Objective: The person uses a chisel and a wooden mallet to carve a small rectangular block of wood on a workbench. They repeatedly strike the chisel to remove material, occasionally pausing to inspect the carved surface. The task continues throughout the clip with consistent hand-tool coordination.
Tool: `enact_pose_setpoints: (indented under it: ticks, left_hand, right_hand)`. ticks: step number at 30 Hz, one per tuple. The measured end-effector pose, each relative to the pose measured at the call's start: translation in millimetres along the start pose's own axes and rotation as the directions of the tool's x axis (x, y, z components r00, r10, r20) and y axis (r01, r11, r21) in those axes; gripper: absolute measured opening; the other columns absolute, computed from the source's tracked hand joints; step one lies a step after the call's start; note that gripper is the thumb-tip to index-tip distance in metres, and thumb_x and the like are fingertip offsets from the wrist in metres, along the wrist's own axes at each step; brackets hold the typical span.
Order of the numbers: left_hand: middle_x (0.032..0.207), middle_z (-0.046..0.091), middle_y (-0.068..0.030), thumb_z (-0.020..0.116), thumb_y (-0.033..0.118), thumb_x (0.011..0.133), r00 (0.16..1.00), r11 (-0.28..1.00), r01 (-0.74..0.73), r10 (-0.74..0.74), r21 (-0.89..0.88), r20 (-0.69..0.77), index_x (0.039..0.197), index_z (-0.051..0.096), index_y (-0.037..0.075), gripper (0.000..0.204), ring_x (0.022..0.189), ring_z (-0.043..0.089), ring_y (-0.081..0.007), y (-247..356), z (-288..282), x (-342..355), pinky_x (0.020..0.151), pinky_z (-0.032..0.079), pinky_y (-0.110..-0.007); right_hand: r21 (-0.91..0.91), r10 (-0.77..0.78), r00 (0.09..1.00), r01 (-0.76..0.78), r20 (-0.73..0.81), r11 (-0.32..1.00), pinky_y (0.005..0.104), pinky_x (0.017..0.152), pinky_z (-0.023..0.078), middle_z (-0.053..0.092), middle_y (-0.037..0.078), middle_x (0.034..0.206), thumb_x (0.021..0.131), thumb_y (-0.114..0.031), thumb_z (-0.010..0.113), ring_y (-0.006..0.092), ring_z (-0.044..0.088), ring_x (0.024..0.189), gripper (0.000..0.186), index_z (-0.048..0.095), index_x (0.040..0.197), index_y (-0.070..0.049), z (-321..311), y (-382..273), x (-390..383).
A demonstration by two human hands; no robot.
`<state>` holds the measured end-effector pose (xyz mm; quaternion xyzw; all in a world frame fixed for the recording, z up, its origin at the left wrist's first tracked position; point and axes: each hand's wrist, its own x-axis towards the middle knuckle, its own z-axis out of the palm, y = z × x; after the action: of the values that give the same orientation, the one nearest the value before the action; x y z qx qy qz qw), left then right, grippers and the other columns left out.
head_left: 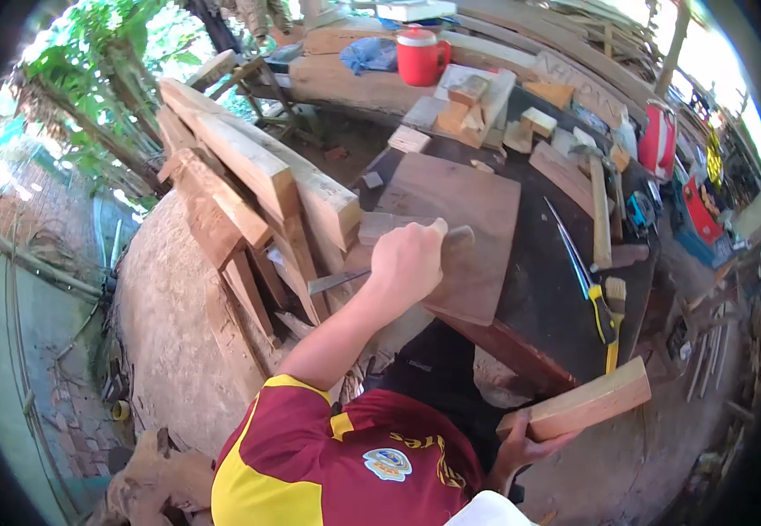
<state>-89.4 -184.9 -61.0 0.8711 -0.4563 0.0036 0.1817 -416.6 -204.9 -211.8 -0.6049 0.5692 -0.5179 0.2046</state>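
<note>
My left hand (407, 261) is closed in a fist around a chisel (338, 281). Its flat grey blade points to the left, and its rounded handle end sticks out on the right. This hand is above the near left part of a flat brown board (477, 206) on the dark worktable (543, 302). Low on the right, my right hand (528, 449) grips a pale rectangular wood block (593, 401) from below, beside the table's near corner. The block is tilted, its far end raised to the right. Some of the right-hand fingers are hidden behind it.
Thick beams (262, 171) lean at the left. On the table's right lie a hammer (601, 215), a yellow-black handled saw (604, 316), a brush (615, 294) and a tape measure (640, 210). Wood offcuts (468, 114) and a red jug (422, 60) are at the back.
</note>
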Motion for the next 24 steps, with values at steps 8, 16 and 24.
enact_pose_setpoints:
  ticks: [8,16,24]
  left_hand:
    - [0.079,0.067,-0.0191,0.06,0.002,0.071,0.999,0.998,-0.025,0.023,0.054,0.031,0.122,0.06,0.001,0.05,0.075,0.068,-0.0355,-2,-8,-1,0.065,0.054,-0.044]
    - [0.076,0.066,-0.0139,0.065,0.01,0.069,0.91,0.903,-0.409,0.391,-0.135,-0.14,0.098,0.062,0.007,0.029,0.072,0.068,-0.0326,36,-9,-6,0.062,0.054,-0.042]
    - [0.077,0.066,-0.0105,0.069,0.013,0.063,0.864,0.851,-0.498,0.503,-0.164,-0.014,0.09,0.062,0.01,0.028,0.074,0.066,-0.0323,67,3,34,0.064,0.053,-0.044]
  right_hand:
    - [0.015,0.02,1.0,-0.019,-0.022,1.0,0.0487,0.106,0.039,0.039,0.026,0.142,0.064,-0.015,0.079,0.0417,0.045,0.126,0.102,0.024,0.148,0.002,6,-11,-1]
    - [-0.054,0.007,1.0,-0.008,-0.02,0.999,0.0481,0.106,0.039,0.039,0.026,0.142,0.063,-0.017,0.081,0.0412,0.045,0.126,0.104,0.024,0.148,0.002,1,1,-1]
    - [-0.033,0.088,0.996,-0.087,0.028,0.996,0.0496,0.11,0.034,0.029,0.026,0.148,0.065,-0.02,0.082,0.0413,0.035,0.134,0.111,0.015,0.15,0.001,-1,-3,0]
